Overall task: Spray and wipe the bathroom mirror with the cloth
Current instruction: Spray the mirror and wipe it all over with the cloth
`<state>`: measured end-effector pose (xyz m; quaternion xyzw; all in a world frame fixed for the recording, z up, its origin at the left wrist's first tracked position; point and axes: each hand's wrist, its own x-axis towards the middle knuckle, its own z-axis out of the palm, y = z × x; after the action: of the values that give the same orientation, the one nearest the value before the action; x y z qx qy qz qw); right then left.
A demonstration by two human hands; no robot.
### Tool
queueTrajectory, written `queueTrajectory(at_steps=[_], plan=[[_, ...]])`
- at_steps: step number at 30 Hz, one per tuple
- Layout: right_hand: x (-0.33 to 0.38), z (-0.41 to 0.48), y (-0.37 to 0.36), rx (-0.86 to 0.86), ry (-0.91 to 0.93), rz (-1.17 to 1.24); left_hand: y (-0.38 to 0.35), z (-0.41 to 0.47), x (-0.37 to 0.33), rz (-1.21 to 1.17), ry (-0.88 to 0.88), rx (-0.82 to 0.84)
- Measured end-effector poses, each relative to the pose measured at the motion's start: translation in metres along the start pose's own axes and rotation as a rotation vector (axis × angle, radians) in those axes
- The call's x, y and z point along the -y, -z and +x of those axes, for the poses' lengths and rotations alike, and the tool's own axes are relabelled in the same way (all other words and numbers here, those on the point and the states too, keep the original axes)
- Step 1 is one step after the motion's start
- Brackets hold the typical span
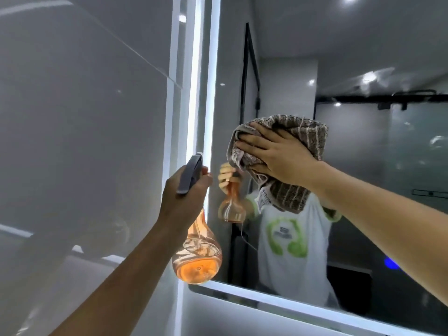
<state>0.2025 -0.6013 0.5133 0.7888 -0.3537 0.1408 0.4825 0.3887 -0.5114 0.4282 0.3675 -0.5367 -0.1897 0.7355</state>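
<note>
The right hand [281,158] presses the striped brown cloth [298,134] flat against the mirror [363,69] with fingers spread over it, while the left hand [184,200] grips the orange spray bottle [197,260] near the mirror's lit left edge.

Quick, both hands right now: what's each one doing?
Left hand: grip closed around the neck of the spray bottle.
Right hand: open and flat, pressing the cloth against the mirror.
</note>
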Motion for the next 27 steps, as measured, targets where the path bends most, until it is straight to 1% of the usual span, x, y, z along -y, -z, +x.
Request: queueTrajectory(at_steps=[2, 5, 9, 16, 20, 23, 27], plan=[[-0.017, -0.022, -0.001, -0.028, -0.103, -0.021, -0.012, -0.005, -0.004, -0.027, -0.008, 0.024], [-0.044, -0.061, 0.002, -0.068, -0.222, -0.021, -0.041, -0.016, -0.012, -0.092, 0.033, 0.071], [-0.081, -0.124, 0.001, -0.099, -0.405, 0.020, -0.087, -0.038, -0.022, -0.164, 0.065, 0.141], [-0.131, -0.241, -0.001, -0.080, -0.610, 0.047, -0.165, -0.074, -0.046, -0.270, 0.134, 0.232], [-0.152, -0.293, -0.007, -0.041, -0.749, 0.117, -0.194, -0.090, -0.063, -0.239, 0.115, 0.261], [-0.160, -0.312, -0.003, 0.008, -0.763, 0.148, -0.212, -0.096, -0.070, -0.195, 0.085, 0.274], [-0.161, -0.312, -0.001, 0.010, -0.740, 0.162, -0.240, -0.102, -0.074, -0.115, 0.054, 0.294]])
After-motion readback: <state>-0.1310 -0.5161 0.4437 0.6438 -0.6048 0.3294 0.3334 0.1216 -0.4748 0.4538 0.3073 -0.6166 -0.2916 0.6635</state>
